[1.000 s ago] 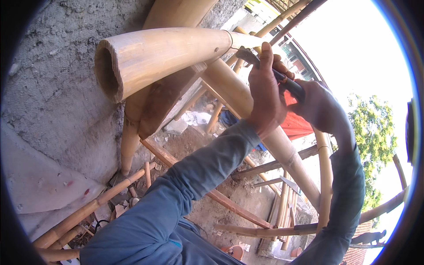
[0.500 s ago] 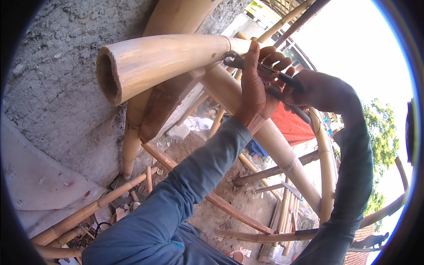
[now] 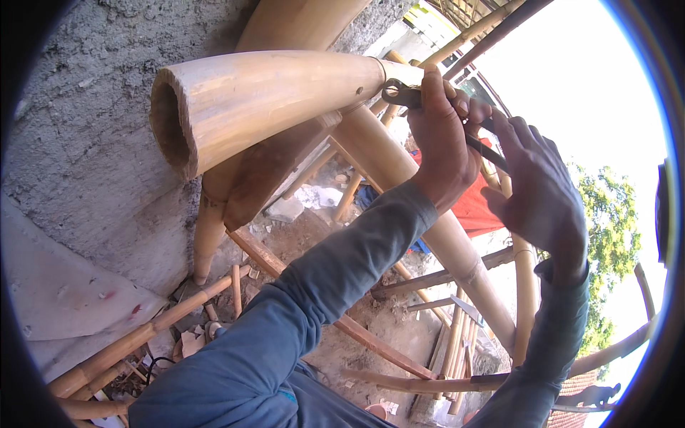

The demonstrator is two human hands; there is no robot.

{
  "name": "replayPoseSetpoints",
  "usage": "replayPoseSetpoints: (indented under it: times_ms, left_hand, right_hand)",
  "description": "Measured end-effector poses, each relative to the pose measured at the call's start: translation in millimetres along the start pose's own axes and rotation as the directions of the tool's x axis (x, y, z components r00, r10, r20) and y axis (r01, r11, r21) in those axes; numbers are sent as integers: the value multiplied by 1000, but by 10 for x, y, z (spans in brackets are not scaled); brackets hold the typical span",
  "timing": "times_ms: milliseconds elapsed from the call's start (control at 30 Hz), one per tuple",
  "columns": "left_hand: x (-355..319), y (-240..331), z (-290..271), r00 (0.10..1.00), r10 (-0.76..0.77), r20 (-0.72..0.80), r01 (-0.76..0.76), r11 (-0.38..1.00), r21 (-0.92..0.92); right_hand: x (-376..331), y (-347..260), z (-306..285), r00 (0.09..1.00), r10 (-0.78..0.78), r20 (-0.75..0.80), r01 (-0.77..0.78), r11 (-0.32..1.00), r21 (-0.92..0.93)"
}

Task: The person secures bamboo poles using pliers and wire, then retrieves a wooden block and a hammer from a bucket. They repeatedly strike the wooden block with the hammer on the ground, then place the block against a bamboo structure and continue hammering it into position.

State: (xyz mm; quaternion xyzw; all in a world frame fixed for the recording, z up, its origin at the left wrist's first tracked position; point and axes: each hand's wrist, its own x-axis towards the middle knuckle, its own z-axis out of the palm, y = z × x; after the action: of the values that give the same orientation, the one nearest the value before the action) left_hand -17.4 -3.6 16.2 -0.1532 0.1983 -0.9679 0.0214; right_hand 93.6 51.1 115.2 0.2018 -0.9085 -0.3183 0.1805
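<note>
Dark pincer-like tool [image 3: 409, 96]: beside bamboo pole [image 3: 278, 100], away from its cut end; long axis slanting down rightward. Left hand [image 3: 444, 135], nearer its head: fingers wrapped round it. Right hand [image 3: 540, 184]: fingers loosely extended by handles, contact unclear.

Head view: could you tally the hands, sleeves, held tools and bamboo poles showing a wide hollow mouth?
2 hands: left hand, right hand
2 sleeves: left sleeve, right sleeve
1 dark held tool
1 hollow-mouthed bamboo pole
Total: 6
</note>
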Motion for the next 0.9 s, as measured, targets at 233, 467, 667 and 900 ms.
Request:
replayPoseSetpoints:
  times_ms: [233,467,667,900]
  left_hand:
    - [215,-170,48,990,39,-135,-42,999,-14]
    - [552,-318,-70,955,275,-111,-262,958,118]
    - [461,-241,-250,976,215,46,-218,969,115]
    - [310,-47,-238,998,5,56,-15,986,166]
  right_hand:
    - [531,511,812,924,-43,-380,40,999,-14]
    - [1352,1035,1143,857,-285,-430,364,924,113]
    - [1262,1002,950,958,-218,-185,257,942,217]
    - [958,667,167,817,28,576,-276,896,347]
